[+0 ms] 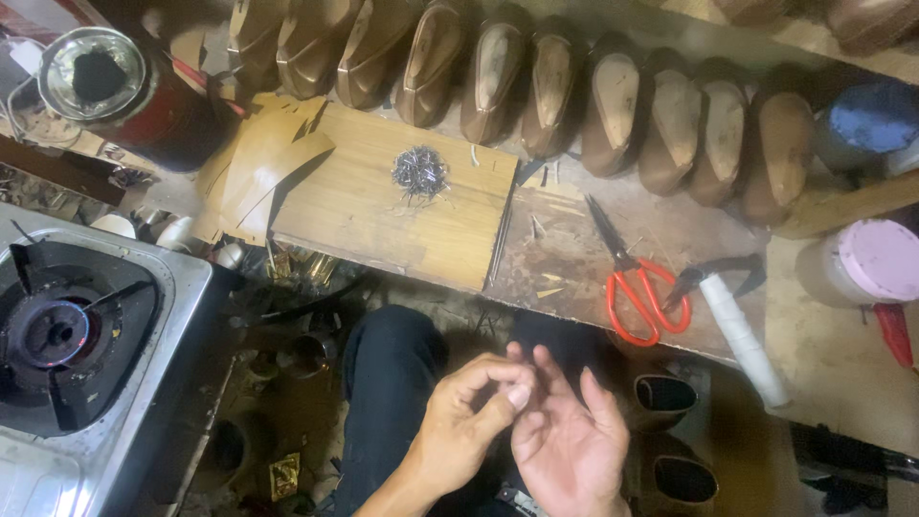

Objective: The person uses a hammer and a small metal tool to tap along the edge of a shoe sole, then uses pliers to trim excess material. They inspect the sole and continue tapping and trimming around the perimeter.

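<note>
Both hands hover low over the person's lap, in front of the workbench. The left hand [469,421] has its thumb and fingertips pinched together against the fingers of the right hand [570,445], which lies palm up and loosely spread; whether anything small sits between the pinched fingertips cannot be told.

On the bench above them, a flat light wooden board [383,206] carries a small heap of thin dark metal nails [419,174]. To the right on the worn brown bench top [565,258] lie red-handled steel scissors [637,287], and just beside them a dark plier-like tool [718,273] with a white wrapped handle [747,340]. A row of brown shoe forms covered in tan leather [536,86] stands along the back edge.

At upper left, a round red tin [105,81] holds a dark lump inside its shiny rim. At far right stands a pale plastic jar with a pink lid [866,263], its contents hidden, and above it a blue-lidded container [871,115]. A steel gas stove [86,335] sits at the left.
</note>
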